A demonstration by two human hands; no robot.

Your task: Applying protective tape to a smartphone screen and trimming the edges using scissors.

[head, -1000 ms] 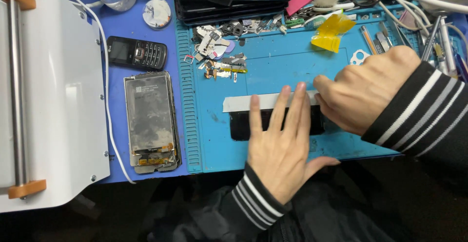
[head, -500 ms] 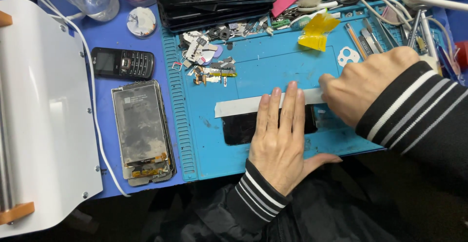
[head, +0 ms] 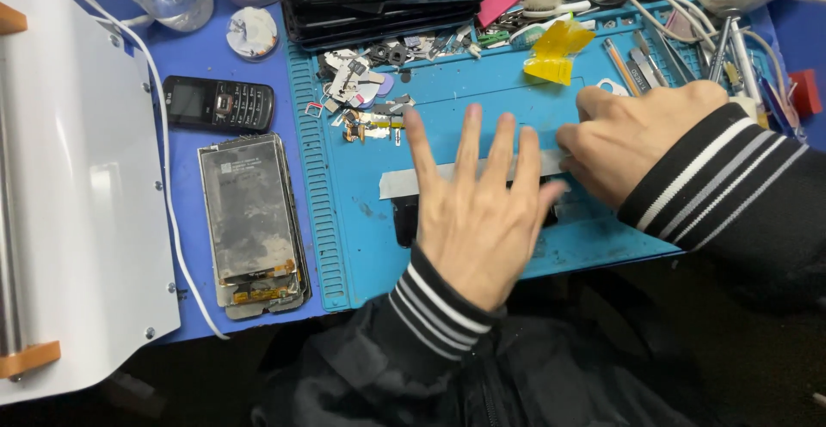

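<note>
On the blue silicone repair mat [head: 447, 109], a long pale grey strip [head: 413, 182] lies flat, its long axis running left to right across the mat, over a dark flat device [head: 404, 221]. Fingers spread and flat, grasping nothing, the left hand [head: 477, 212] rests across the strip's middle, seemingly to steady it. At the strip's right end the right hand [head: 628, 139] curls with fingertips pressing down; whether it pinches the strip I cannot tell.

I am lifting my left hand [head: 476, 212] off the pale grey strip [head: 447, 176], its fingers [head: 469, 147] now spreading apart and blurring above it. My right hand [head: 632, 139] is sliding slightly left along the strip's end.
</note>
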